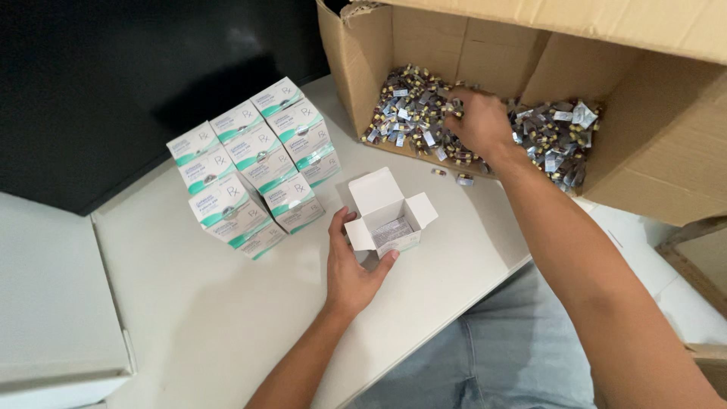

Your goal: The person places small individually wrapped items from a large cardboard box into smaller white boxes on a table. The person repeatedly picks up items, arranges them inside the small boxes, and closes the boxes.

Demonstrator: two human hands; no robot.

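My left hand (352, 265) grips a small white carton (388, 212) that stands on the white table (227, 326) with its top flaps open; a folded leaflet shows inside. My right hand (478, 121) reaches into a big cardboard box (651, 144) lying on its side and rests, fingers curled, on a heap of small capsule strips (413, 110). Whether it holds any strips is hidden by the hand. Two loose strips (454, 176) lie on the table just outside the box.
A stack of closed white-and-green cartons (254, 163) stands left of the open carton. A dark wall panel (113, 76) is behind it. A white ledge (53, 303) sits at the left. My blue-clad legs (500, 356) show beyond the table's near edge.
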